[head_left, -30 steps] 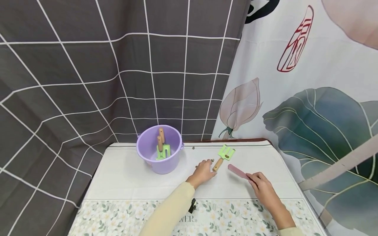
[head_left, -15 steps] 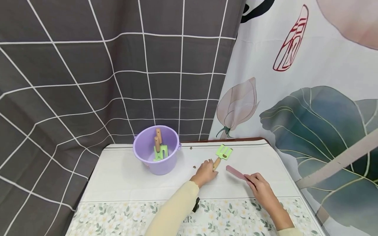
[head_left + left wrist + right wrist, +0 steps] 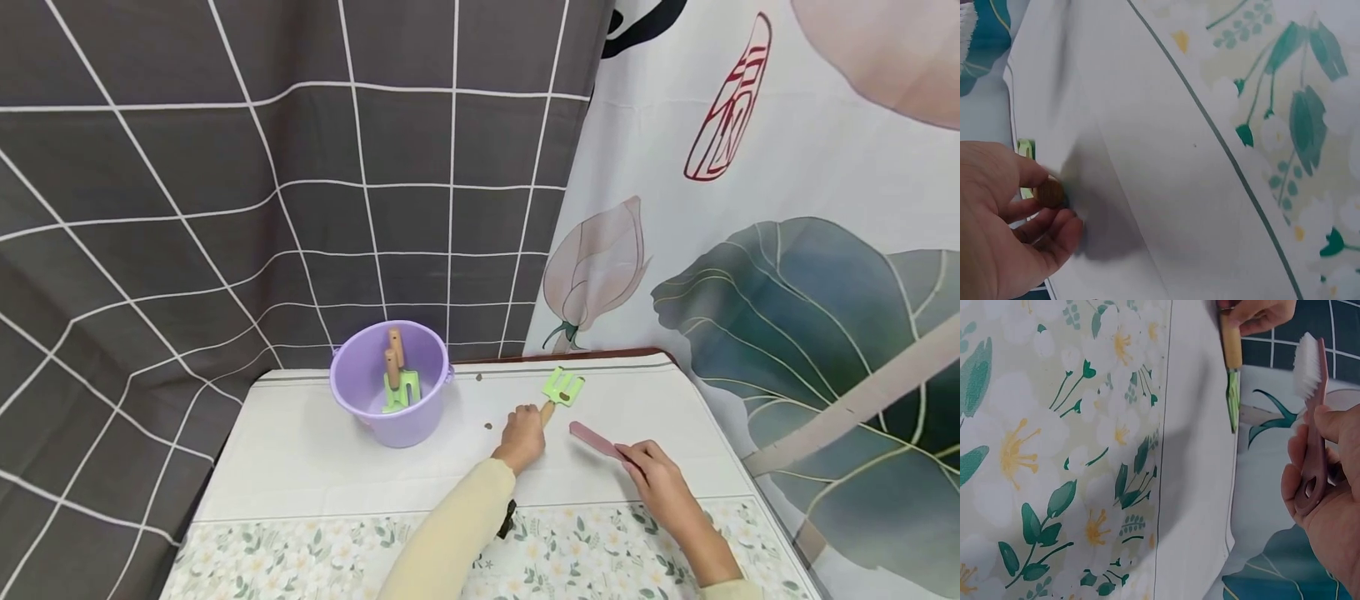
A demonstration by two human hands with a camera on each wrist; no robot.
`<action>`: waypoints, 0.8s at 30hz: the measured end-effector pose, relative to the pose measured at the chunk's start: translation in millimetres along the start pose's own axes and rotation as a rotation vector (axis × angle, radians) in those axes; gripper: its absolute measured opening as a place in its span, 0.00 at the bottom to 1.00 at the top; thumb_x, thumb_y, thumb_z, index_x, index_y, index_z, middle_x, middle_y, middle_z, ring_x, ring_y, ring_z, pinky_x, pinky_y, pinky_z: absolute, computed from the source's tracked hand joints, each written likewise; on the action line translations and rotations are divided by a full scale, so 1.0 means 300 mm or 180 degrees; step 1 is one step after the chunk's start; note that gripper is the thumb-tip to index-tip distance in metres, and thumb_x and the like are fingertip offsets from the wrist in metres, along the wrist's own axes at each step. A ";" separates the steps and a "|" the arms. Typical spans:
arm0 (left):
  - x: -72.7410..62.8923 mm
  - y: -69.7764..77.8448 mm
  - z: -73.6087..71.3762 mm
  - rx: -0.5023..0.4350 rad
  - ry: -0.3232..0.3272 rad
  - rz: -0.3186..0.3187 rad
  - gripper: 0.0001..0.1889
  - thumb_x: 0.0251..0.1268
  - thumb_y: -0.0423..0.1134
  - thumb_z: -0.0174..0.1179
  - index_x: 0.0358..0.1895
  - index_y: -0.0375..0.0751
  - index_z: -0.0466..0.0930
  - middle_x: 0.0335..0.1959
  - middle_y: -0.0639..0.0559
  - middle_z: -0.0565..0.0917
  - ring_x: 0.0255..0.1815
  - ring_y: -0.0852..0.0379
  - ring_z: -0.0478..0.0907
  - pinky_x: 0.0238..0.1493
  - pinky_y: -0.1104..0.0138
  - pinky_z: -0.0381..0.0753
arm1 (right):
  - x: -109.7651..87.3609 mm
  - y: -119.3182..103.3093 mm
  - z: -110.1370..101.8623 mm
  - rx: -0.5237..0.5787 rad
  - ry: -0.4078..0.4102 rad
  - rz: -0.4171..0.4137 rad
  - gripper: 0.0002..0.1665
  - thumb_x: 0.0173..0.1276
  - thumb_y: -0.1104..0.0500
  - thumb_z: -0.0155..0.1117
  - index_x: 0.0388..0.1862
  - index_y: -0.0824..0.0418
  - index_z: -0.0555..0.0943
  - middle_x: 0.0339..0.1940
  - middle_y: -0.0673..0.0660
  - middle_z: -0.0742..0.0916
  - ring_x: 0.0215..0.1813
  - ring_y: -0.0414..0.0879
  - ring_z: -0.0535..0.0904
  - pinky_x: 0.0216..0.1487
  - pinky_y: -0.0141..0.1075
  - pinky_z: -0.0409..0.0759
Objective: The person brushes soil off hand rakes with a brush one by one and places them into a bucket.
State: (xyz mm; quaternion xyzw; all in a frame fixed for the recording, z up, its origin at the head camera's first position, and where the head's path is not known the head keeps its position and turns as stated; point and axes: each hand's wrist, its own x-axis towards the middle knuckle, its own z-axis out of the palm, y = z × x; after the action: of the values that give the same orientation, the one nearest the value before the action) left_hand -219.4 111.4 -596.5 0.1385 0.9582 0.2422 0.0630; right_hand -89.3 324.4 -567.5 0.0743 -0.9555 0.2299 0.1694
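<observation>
on the bench (image 3: 315,467), just ahead of the left hand (image 3: 521,437), lies a green hand rake (image 3: 561,392) with a wooden handle. its long axis runs away from the fingers, up and to the right, with the tines at the far end. the left hand's fingers (image 3: 1035,181) curl round the butt of the handle, grasping it while the rake rests on the white cloth; this is the nearer hand to the rake. to the right of those fingers, the right hand (image 3: 660,479) pinches a pink brush (image 3: 596,440) by its handle; the right wrist view shows the white bristle head (image 3: 1305,359) pointing away from the palm, close beside the rake but apart from it. well to the left of both hands stands a purple bucket (image 3: 390,392), upright, holding two more wooden-handled green tools (image 3: 397,379).
</observation>
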 end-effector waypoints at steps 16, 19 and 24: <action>0.018 0.001 -0.011 -0.1304 -0.0237 -0.0429 0.07 0.59 0.26 0.59 0.40 0.27 0.79 0.34 0.43 0.74 0.29 0.53 0.69 0.28 0.67 0.74 | -0.003 -0.003 0.019 -0.0006 -0.0027 0.0128 0.18 0.69 0.69 0.69 0.58 0.64 0.86 0.42 0.53 0.82 0.39 0.39 0.76 0.36 0.35 0.82; 0.021 0.007 -0.017 -0.1471 -0.0272 -0.0500 0.04 0.58 0.25 0.59 0.36 0.29 0.78 0.29 0.46 0.74 0.26 0.54 0.69 0.24 0.69 0.71 | -0.007 0.004 0.018 -0.0004 -0.0030 0.0161 0.18 0.69 0.69 0.68 0.58 0.64 0.86 0.42 0.52 0.82 0.38 0.39 0.76 0.35 0.35 0.82; 0.027 0.025 -0.025 -0.1648 -0.0342 -0.0648 0.07 0.62 0.30 0.60 0.40 0.28 0.79 0.28 0.48 0.75 0.27 0.56 0.71 0.26 0.70 0.72 | -0.014 0.018 0.014 -0.0018 -0.0039 0.0169 0.18 0.69 0.70 0.68 0.58 0.64 0.86 0.42 0.53 0.82 0.38 0.39 0.76 0.36 0.35 0.82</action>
State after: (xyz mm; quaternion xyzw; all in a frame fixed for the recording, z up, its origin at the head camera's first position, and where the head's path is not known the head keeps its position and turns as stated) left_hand -226.8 116.8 -586.9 0.0334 0.8687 0.4636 0.1710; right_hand -87.9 327.6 -574.7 0.0498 -0.9588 0.2312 0.1576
